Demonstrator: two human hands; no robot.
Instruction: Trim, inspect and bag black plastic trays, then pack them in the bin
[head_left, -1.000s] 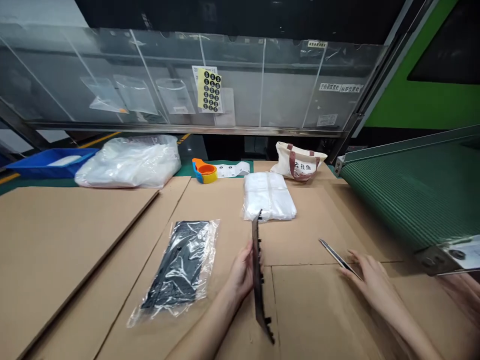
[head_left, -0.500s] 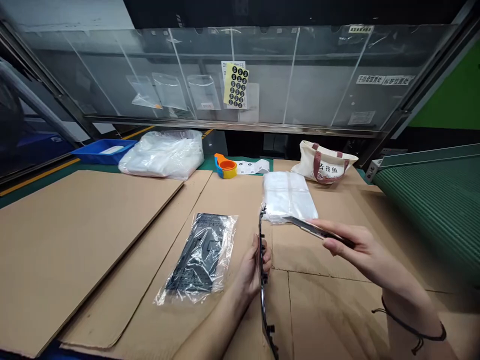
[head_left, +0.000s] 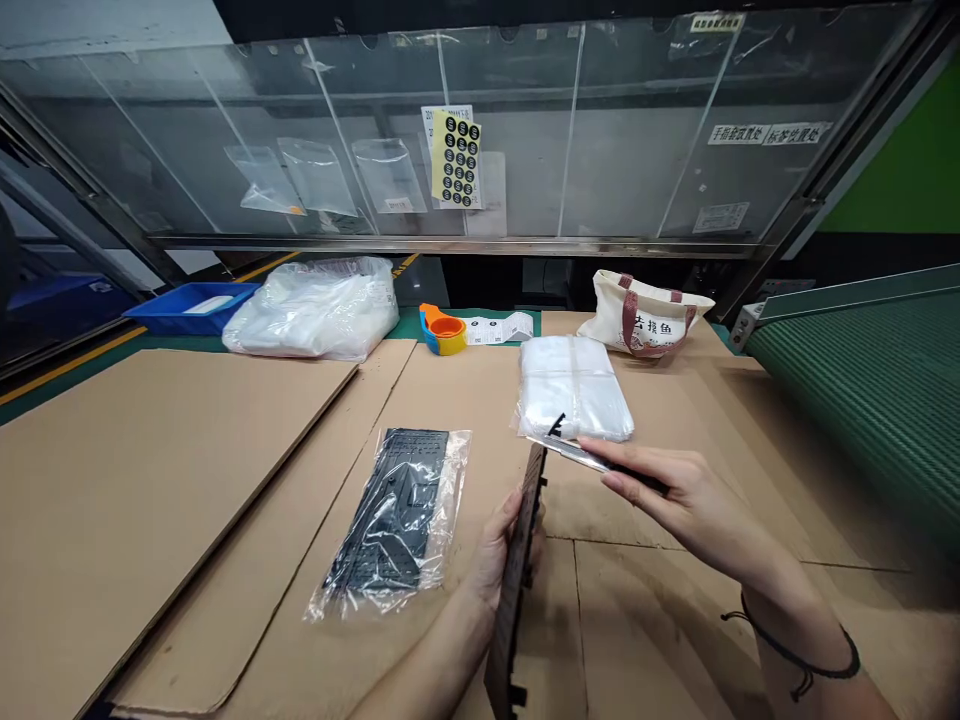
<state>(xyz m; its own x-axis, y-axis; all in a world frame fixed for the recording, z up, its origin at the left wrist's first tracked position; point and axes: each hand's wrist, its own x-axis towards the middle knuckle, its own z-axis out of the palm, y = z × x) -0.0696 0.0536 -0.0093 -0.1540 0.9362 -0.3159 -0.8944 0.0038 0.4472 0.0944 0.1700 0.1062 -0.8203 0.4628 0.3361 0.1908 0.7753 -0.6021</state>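
Left hand (head_left: 495, 550), fingers wrapped, grips a long black plastic panel (head_left: 517, 570) upright; right hand (head_left: 690, 510), fingers narrowly pinching a slim silver strip (head_left: 574, 453), hovers just beside it, above bare brown cardboard (head_left: 652, 640).

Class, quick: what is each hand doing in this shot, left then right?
Left hand: closed, holding a long black plastic trim strip on edge.
Right hand: closed, pinching a slim silvery strip.

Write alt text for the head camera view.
A person's left hand holds a dark plastic panel upright; the right hand pinches a slim metal strip beside it. Nearby on cardboard lie a bagged black part and stacked clear bags.
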